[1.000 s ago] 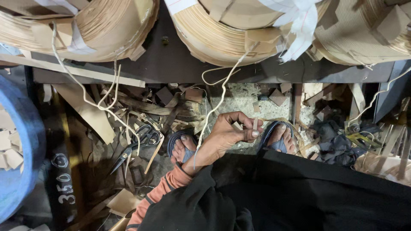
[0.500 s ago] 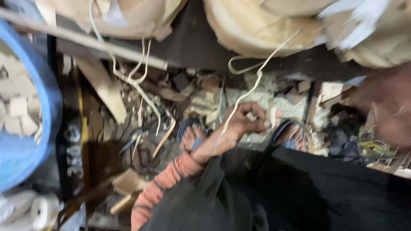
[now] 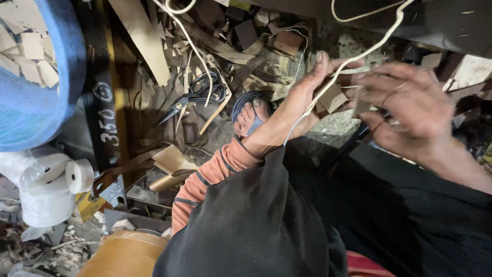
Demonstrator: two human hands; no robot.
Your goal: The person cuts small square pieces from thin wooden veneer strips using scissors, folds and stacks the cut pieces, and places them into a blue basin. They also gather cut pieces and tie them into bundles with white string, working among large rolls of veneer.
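My left hand (image 3: 302, 102) is raised in front of my knees and pinches a thin pale strip (image 3: 353, 59) that runs up to the top right of the view. My right hand (image 3: 410, 107) is close beside it on the right, blurred, fingers curled around a small tan piece (image 3: 361, 102) by the same strip. Below my left hand, my foot in a blue sandal (image 3: 248, 110) rests on the littered floor. Black scissors (image 3: 192, 97) lie on the floor to the left of the foot. My lap is covered by black cloth (image 3: 287, 215).
A blue tub (image 3: 38, 115) holding tan cut pieces stands at the upper left. White tape rolls (image 3: 56, 184) lie below it. A tan coil (image 3: 125, 254) sits at the bottom left. Tan strips and scraps (image 3: 138, 38) litter the floor.
The view has tipped down and closed in on the floor. My left hand has lifted with the strip, and my right hand has come in from the right beside it.
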